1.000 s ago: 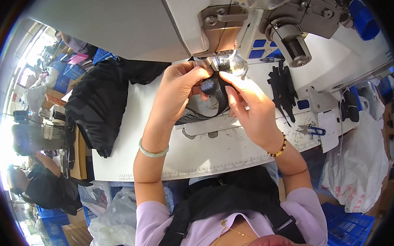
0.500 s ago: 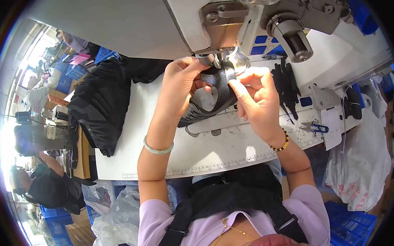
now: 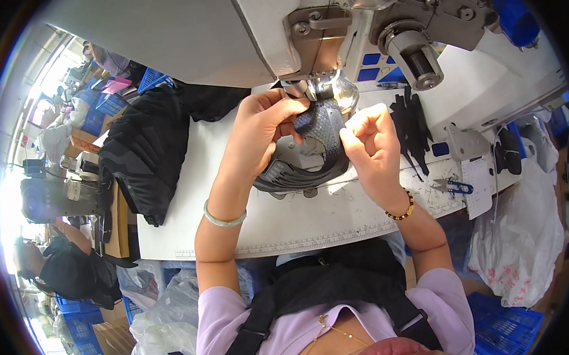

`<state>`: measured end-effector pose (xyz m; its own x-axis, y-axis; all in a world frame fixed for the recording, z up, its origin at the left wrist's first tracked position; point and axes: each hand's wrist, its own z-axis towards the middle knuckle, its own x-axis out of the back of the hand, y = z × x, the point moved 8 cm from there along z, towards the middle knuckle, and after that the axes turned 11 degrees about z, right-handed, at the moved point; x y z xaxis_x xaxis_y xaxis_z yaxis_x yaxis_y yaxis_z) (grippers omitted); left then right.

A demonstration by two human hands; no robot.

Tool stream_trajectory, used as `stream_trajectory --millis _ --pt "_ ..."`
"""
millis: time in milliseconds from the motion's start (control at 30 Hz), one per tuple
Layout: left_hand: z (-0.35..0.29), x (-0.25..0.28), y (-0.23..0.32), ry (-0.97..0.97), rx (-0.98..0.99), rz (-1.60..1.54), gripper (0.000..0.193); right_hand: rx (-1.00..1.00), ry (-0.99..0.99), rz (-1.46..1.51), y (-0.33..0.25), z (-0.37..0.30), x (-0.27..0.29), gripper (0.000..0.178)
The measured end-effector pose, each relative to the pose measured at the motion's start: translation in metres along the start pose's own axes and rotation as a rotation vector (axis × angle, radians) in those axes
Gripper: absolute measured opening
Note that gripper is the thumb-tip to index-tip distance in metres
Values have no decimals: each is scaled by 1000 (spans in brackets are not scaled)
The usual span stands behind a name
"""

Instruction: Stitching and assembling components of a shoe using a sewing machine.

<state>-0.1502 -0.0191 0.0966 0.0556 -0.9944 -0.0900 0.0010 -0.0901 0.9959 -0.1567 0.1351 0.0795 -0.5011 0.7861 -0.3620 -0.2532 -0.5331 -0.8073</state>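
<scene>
A dark grey and black patterned shoe upper (image 3: 332,151) lies curved in a loop on the white sewing table, its top edge under the needle area of a sewing machine (image 3: 320,43). My left hand (image 3: 257,131) is closed on the upper's top edge, thumb and index finger pinched just below the machine's metal foot. On the other side, my right hand (image 3: 375,154) has its thumb and fingertips drawn together right beside the upper's right edge. Whatever is between those fingertips, if anything, is too small to make out.
A pile of black shoe uppers (image 3: 144,152) lies at the left. Black strips (image 3: 411,131) and blue-handled thread snips (image 3: 453,186) rest on the right. A white plastic bag (image 3: 521,224) hangs beyond the right edge. Another person (image 3: 79,269) sits far left.
The upper has turned and shifted slightly, showing more of its textured side. My right hand has come away from the narrow strip it pinched near the machine's foot and moved slightly down.
</scene>
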Motion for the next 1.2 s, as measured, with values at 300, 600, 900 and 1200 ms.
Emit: stream_trajectory --millis 300,600,900,1200 --pt "4 5 0 76 -64 14 11 64 67 5 -1 5 4 20" --pt "10 2 3 71 -71 -31 14 37 47 -128 0 7 9 24" --pt "7 25 7 9 -84 136 12 443 -7 -488 -37 0 -11 27" --pt "-89 63 19 -454 47 962 29 -226 -708 -307 24 -11 -114 44"
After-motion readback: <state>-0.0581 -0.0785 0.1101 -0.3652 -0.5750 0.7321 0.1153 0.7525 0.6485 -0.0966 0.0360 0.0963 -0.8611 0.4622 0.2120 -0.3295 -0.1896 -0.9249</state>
